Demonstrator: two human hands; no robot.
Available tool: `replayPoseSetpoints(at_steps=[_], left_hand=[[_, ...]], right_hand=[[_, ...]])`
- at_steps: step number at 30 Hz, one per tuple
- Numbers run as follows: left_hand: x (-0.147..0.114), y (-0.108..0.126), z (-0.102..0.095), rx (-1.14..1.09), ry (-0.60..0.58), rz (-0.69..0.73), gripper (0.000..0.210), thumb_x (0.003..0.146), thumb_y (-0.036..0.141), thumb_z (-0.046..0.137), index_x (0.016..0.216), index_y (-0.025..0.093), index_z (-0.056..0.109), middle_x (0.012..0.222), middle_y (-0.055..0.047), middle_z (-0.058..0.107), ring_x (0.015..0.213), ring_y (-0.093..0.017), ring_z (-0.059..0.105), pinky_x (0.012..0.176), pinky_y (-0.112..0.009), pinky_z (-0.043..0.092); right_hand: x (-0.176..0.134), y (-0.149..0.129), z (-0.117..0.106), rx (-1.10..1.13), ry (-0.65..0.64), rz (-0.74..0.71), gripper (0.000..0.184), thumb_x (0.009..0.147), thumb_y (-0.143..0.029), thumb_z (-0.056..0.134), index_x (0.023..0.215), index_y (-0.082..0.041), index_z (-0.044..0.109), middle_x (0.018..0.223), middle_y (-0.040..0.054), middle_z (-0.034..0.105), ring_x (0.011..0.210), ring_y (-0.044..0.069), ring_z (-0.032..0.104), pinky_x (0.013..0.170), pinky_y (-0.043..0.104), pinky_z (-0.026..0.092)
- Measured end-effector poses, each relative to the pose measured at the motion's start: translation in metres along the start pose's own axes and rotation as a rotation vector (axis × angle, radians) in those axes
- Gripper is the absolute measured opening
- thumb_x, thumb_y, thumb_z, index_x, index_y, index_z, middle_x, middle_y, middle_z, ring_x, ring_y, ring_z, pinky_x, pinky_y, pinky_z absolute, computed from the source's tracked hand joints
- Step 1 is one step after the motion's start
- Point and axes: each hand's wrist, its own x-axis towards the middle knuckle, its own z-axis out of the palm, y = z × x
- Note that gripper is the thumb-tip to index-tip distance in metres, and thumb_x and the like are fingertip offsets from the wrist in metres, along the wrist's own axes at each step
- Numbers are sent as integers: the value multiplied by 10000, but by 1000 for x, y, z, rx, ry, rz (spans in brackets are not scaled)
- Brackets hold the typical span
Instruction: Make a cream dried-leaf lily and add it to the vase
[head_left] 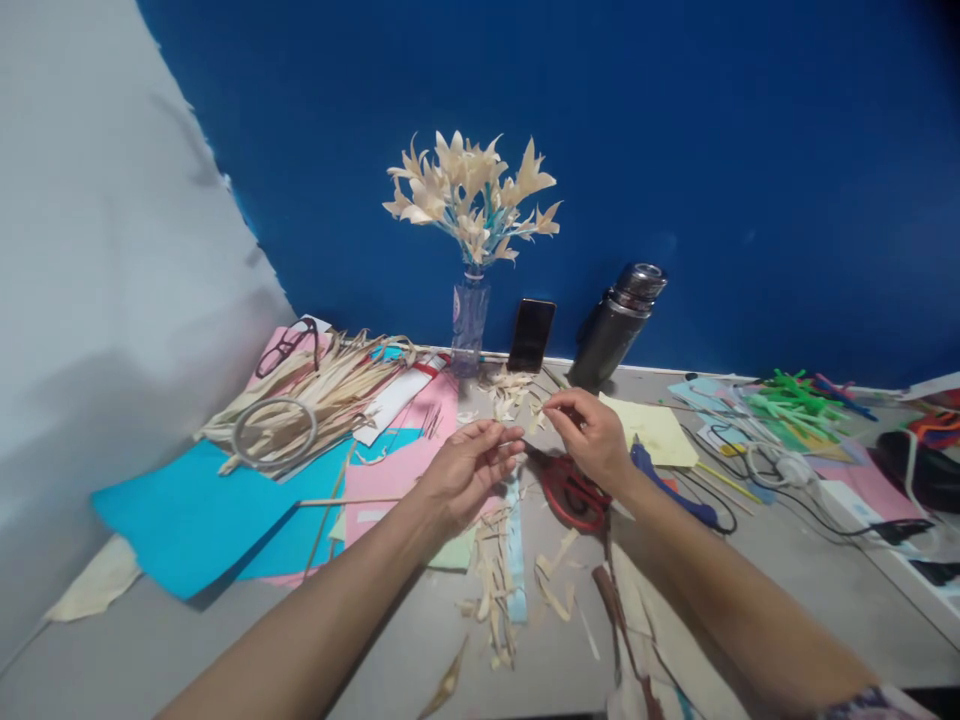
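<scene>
Above the middle of the table, my left hand (474,468) has its thumb and index finger pressed together, and whatever is in that pinch is too small to make out. My right hand (592,435) is closed in a pinch a little to the right. A small pale husk piece (537,416) shows at its fingertips, but I cannot tell whether it is held. Red-handled scissors (574,492) lie under my right hand. Cut husk scraps (495,590) are scattered below my hands, and more pale husk pieces (510,390) lie just beyond them.
At the back stand a bottle (470,320) of husk flowers (472,190), a phone (532,335) and a dark flask (619,325). Husk strips (337,385) and blue sheets (202,500) cover the left. A blue glue gun (671,490), green pipe cleaners (795,400) and a power strip (862,510) lie right.
</scene>
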Motion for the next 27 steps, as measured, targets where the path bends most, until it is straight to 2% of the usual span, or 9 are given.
replayPoseSetpoints(at_steps=[3,6,10,14,19,24,27], left_hand=[[-4,-8,4,-15,-56,-74,110,869,131,683,817,126,586,946,-135,740,826,-204,747,666,-250,603],[-3,-13,5,-36,-66,-108,102,884,109,657,808,119,590,882,-114,729,808,-193,749,644,-226,599],[-3,-14,7,-59,-30,-86,113,878,54,638,780,108,615,765,-52,681,746,-161,733,618,-208,594],[-4,-12,10,-61,-19,-85,146,876,29,620,744,90,637,763,-55,668,752,-146,716,659,-204,595],[-5,-11,13,-55,6,-76,166,847,-11,626,711,78,655,705,-57,651,643,-94,651,627,-170,564],[-3,-11,11,-36,17,-70,148,804,-33,660,701,73,662,726,-62,659,619,-81,631,616,-164,553],[-2,-12,8,-35,2,-67,134,796,-18,683,705,77,662,730,-58,658,637,-90,643,631,-175,564]], right_hand=[[-15,-4,5,2,51,-106,100,956,-230,575,905,-217,660,892,51,701,798,188,643,726,317,503],[-19,-1,7,-29,53,-189,100,965,-199,558,930,-221,650,905,66,702,878,209,655,802,360,517],[-23,2,7,-22,28,-236,109,966,-175,551,963,-224,648,903,64,703,877,210,660,803,366,530],[-25,2,5,-6,21,-268,112,962,-163,557,981,-219,653,902,69,705,878,213,659,804,368,531],[-26,-1,4,55,25,-209,96,952,-177,578,951,-220,664,894,64,705,871,207,664,804,357,529],[-30,-4,6,155,-16,6,75,927,-209,598,894,-221,664,878,45,708,815,185,666,706,306,528],[-31,-4,7,162,-15,15,87,933,-208,587,893,-220,663,884,42,704,816,180,661,705,303,522]])
